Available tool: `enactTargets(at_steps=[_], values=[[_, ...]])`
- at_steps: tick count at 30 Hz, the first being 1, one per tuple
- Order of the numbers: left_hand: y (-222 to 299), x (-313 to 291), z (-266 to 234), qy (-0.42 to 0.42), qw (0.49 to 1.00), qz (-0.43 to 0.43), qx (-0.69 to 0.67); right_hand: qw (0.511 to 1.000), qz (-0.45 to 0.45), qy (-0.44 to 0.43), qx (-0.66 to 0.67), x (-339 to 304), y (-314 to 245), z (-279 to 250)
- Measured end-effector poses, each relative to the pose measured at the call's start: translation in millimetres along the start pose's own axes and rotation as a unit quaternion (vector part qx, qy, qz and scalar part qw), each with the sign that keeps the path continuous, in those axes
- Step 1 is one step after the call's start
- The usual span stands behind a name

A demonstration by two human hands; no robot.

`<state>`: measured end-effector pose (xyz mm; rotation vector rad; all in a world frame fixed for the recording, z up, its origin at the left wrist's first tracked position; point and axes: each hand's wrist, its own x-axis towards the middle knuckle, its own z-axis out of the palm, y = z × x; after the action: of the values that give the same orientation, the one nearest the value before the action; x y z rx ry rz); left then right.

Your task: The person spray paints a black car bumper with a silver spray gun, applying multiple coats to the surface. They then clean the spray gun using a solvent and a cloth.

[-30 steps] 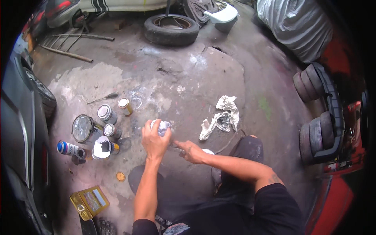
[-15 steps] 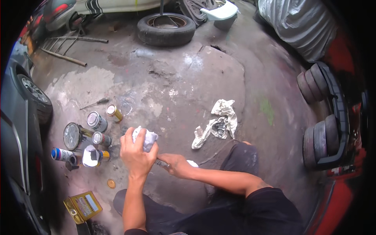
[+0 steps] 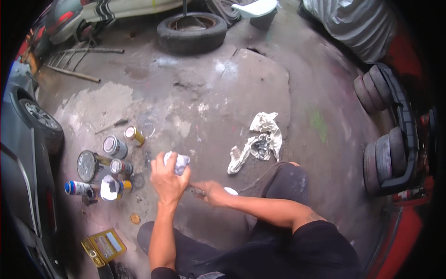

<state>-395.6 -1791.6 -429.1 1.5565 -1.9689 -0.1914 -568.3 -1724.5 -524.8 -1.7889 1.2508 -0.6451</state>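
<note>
My left hand grips a crumpled white rag, held up over the concrete floor. My right hand is closed on a thin tool whose end points toward the left hand; a small white thing lies just behind the wrist. Both forearms come up from the lower edge, above my dark trousers. Left of the hands stands a cluster of small paint cans and a spray can.
A dirty white cloth lies on the floor to the right. A tyre lies at the back, stacked tyres at the right, a car wheel at the left. A yellow box sits near my knee.
The view has shifted, so the cans sit further left and lower. My left hand stays closed on the rag, and the right hand has drawn closer beneath it.
</note>
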Motion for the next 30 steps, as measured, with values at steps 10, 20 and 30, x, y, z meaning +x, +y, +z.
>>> enactTargets(at_steps=[10, 20, 30], values=[[6.4, 22.2, 10.5, 0.012, 1.0, 0.002, 0.011, 0.996, 0.058, -0.028, 0.064, 11.6, 7.8, -9.6], [-39.0, 18.1, 36.0, -0.046, 0.997, -0.062, -0.005, 0.98, 0.165, -0.105, -0.02, 29.8, -7.9, -14.1], [1.0, 13.0, 13.5, -0.014, 1.0, -0.003, -0.012, 0.998, 0.004, 0.055, 0.004, -3.0, 25.3, 9.2]])
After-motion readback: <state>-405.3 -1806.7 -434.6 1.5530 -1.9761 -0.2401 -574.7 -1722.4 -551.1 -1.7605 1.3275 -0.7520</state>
